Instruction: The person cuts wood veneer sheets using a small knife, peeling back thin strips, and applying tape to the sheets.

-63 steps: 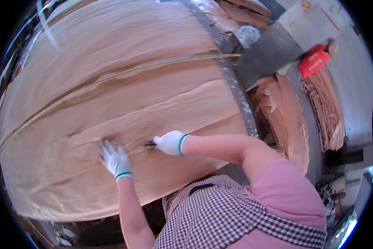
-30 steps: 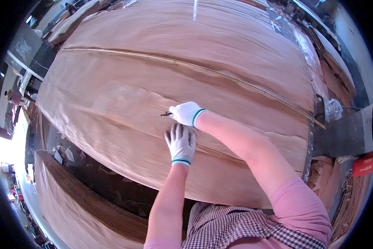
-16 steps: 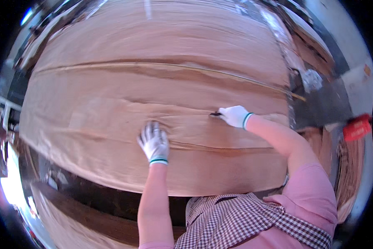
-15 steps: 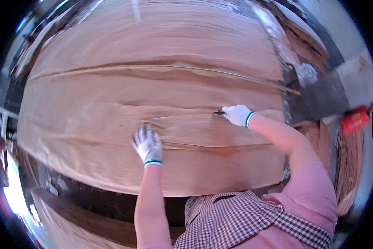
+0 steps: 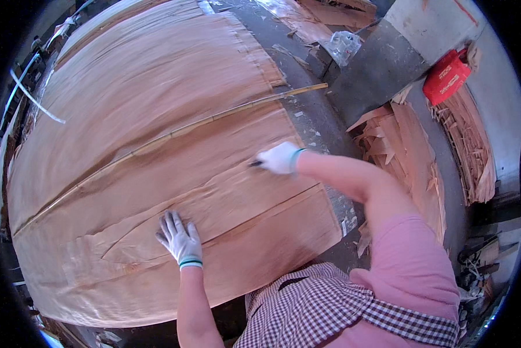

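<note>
A broad sheet of thin wood veneer (image 5: 156,133) lies spread over the table (image 5: 324,133), covering nearly all of it. The left hand (image 5: 180,239), in a white glove, presses flat on the sheet's near part with fingers spread. The right hand (image 5: 279,158), also gloved, is closed around a small dark tool (image 5: 254,164) whose tip meets the veneer at a split. A long thin stick (image 5: 226,113) lies across the sheet, farther off. Right of the table are piled veneer scraps (image 5: 411,145) and a red box (image 5: 446,76).
</note>
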A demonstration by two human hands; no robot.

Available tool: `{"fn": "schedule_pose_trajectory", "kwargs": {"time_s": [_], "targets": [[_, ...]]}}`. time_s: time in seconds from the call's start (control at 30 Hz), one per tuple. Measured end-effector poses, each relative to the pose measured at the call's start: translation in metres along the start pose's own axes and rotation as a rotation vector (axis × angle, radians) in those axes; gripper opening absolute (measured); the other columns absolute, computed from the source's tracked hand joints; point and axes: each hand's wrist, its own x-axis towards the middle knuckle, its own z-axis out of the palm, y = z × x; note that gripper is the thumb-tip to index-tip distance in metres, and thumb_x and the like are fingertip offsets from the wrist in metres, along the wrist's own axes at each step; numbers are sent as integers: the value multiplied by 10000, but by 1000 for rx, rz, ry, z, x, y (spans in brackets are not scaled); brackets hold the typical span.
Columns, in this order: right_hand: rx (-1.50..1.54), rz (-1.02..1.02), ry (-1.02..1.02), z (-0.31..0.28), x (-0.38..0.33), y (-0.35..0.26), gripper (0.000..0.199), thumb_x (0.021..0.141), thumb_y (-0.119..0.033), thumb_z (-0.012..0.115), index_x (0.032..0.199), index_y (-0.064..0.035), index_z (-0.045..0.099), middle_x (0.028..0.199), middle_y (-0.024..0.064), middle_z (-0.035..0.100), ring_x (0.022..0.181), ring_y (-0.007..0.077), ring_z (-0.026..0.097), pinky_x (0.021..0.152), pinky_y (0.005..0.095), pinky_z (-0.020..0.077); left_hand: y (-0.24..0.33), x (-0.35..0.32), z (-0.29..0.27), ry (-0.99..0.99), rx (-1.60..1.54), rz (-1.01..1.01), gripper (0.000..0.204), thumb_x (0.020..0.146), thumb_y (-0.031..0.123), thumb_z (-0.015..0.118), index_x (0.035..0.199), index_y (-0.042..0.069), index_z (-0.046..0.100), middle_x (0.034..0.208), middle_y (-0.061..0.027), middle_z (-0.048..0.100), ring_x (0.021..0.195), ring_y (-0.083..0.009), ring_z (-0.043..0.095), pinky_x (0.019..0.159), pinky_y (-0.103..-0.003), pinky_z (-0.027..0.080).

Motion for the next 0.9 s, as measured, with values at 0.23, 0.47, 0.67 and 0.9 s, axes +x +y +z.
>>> {"fn": "schedule_pose_trajectory", "kwargs": {"time_s": [0.23, 0.47, 0.67, 0.9], "targets": [[-107, 359, 7, 0, -99, 193, 283, 922, -300, 502, 1073, -75, 582, 1076, 153, 636, 965, 339, 625, 785, 461, 485, 0, 2, 2, 21, -26, -10, 579, 891, 331, 498, 1399, 73, 394, 1502, -105, 300, 1403, -305, 221, 1124, -561, 104], [150, 114, 536, 23, -19, 80, 351, 804, -254, 647, 1079, -49, 568, 1065, 176, 577, 937, 399, 586, 836, 457, 480, 2, 6, 1, 24, -37, -12, 574, 889, 314, 503, 1409, 107, 375, 1506, -93, 296, 1400, -295, 226, 1118, -554, 117], [107, 146, 629, -33, -39, 21, 151, 836, -164, 605, 949, -70, 570, 911, 157, 623, 835, 386, 617, 720, 485, 492, -4, 1, -2, 56, -45, -3, 562, 886, 337, 506, 1388, 108, 403, 1483, -114, 327, 1391, -300, 240, 1118, -557, 115], [502, -87, 778, -135, -177, -145, 139, 771, 10, 651, 900, 0, 598, 698, 131, 560, 629, 153, 578, 612, 273, 453, -3, 5, -5, -77, -167, -25, 515, 878, 358, 518, 1318, 92, 482, 1464, -137, 339, 1370, -300, 280, 1134, -528, 129]]}}
